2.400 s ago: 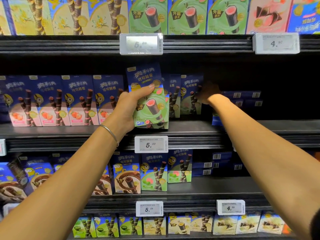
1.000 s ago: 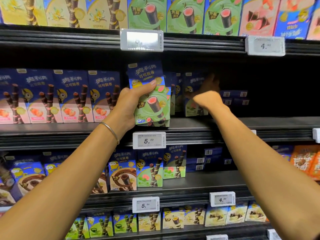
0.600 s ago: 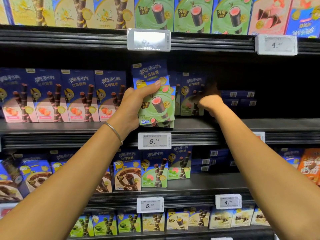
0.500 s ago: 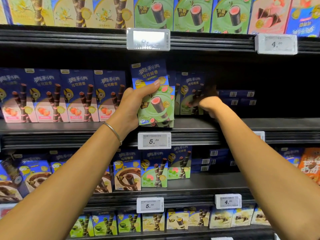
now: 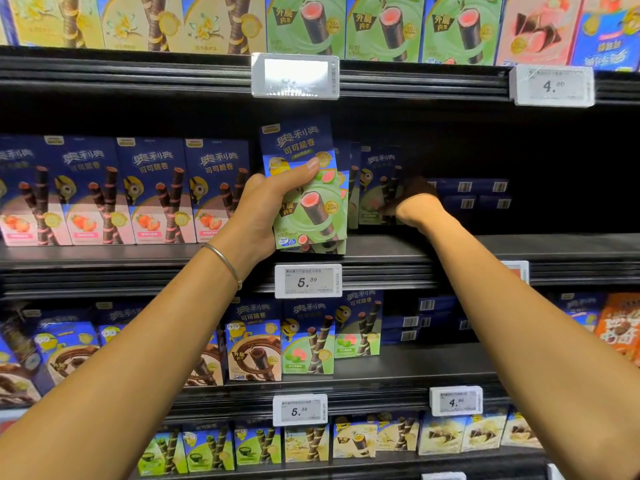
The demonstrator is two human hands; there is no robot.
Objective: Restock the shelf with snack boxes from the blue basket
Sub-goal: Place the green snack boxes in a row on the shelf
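Note:
My left hand point(image 5: 266, 209) grips a small stack of blue-and-green snack boxes point(image 5: 308, 202) upright at the front edge of the middle shelf point(image 5: 519, 247), thumb across the front box. My right hand point(image 5: 414, 202) reaches into the same shelf just right of the stack. Its fingers lie in shadow against the side of the green-flavoured boxes point(image 5: 375, 188) standing further back. Whether those fingers hold a box cannot be made out. The blue basket is out of view.
Pink strawberry boxes point(image 5: 152, 192) fill the shelf's left part. Flat blue boxes with barcodes point(image 5: 478, 194) lie at the back right, with dark open shelf in front of them. A price tag point(image 5: 308, 280) hangs below my left hand. More rows stand above and below.
My right hand has drawn back from deep in the shelf toward the green boxes near the front. My left hand keeps the stack in about the same place.

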